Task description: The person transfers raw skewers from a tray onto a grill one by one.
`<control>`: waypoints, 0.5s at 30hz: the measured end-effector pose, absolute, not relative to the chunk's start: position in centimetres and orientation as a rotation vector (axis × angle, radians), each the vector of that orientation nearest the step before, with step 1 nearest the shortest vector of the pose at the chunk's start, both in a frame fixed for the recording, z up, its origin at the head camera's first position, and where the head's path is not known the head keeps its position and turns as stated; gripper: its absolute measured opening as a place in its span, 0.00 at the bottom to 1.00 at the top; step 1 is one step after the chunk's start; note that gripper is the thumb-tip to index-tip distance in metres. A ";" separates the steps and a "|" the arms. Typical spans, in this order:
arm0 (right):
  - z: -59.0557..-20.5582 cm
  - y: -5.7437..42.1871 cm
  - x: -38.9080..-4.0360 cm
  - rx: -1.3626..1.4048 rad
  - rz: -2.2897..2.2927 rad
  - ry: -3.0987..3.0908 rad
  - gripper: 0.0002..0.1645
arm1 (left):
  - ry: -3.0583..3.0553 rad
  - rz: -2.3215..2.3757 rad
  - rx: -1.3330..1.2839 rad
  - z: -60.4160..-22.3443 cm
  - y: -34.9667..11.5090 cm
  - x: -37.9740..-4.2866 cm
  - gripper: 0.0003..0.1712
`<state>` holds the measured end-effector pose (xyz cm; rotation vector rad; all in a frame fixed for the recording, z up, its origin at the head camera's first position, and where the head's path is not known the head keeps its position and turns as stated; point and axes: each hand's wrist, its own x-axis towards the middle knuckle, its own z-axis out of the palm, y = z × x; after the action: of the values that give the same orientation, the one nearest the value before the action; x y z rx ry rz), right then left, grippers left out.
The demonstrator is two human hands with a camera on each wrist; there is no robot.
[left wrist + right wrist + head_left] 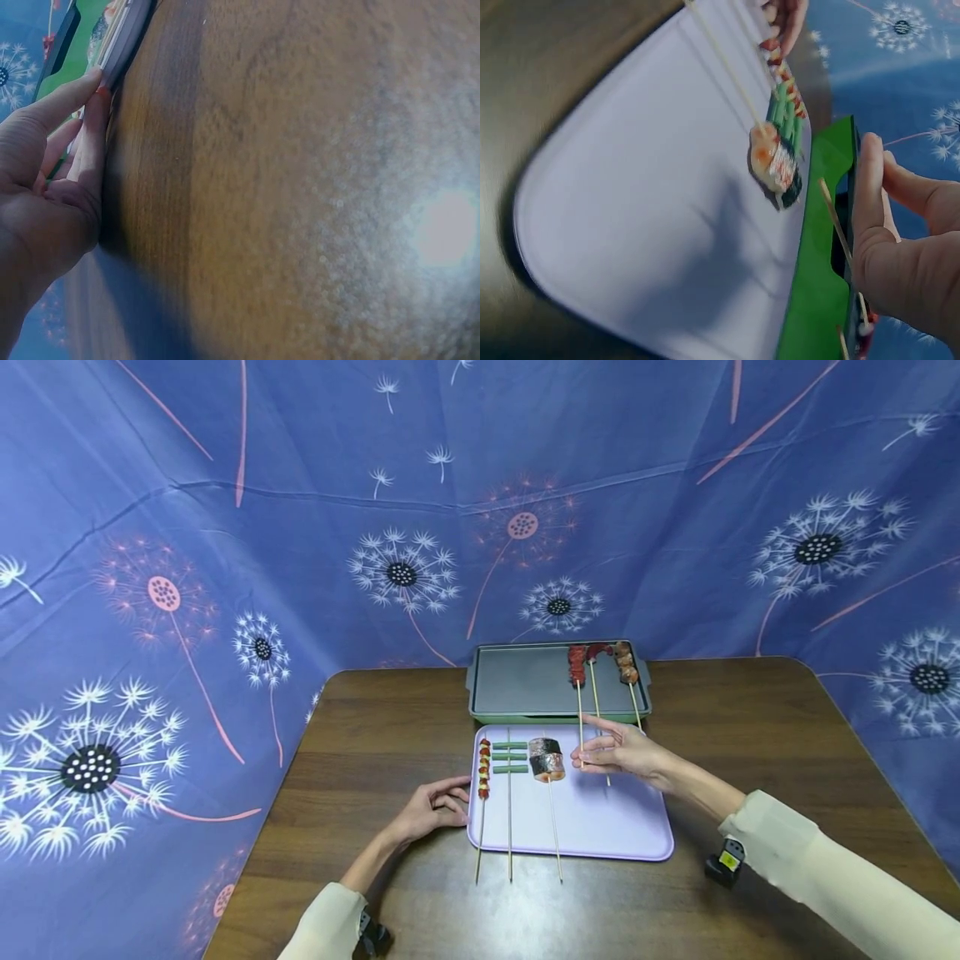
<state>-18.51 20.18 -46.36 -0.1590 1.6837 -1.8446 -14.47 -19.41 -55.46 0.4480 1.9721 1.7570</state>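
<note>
My right hand [621, 750] pinches the bare stick of a red meat skewer [577, 665] between thumb and fingers; its meat end overlaps the dark griddle [517, 681]. Beside it on the griddle are a dark red curled-piece skewer [597, 649] and a brown meat skewer [626, 662], sticks slanting toward me. At the left edge of the lilac tray [607, 827], my left hand [432, 808] holds the rim, thumb and fingertip on it in the left wrist view. On the tray lie a red-and-yellow skewer [484, 768], a green-piece skewer [510, 757] and a seaweed-wrapped skewer [546, 759].
The griddle has a green body [821, 225] and stands right behind the tray, near the table's back edge. Wooden table [360, 735] surrounds both. A blue dandelion-patterned cloth [660, 552] hangs behind and at the sides. Several stick ends overhang the tray's front rim.
</note>
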 end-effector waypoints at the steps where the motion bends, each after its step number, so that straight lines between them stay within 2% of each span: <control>1: -46.3 20.2 -18.6 -0.158 -1.830 1.709 0.53 | 1.975 1.755 0.444 -55.4 -19.4 -14.4 0.40; 5: -46.2 20.2 -18.8 -0.186 -1.769 1.805 0.50 | 1.972 1.752 0.436 -55.3 -19.3 -14.4 0.40; 15: -46.2 19.6 -19.1 -0.340 -1.551 2.112 0.51 | 1.960 1.767 0.472 -55.7 -19.5 -14.6 0.40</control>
<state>-19.08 19.62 -46.16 -0.3399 2.1116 -1.5507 -14.57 -19.46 -55.73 0.4718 1.9602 1.7673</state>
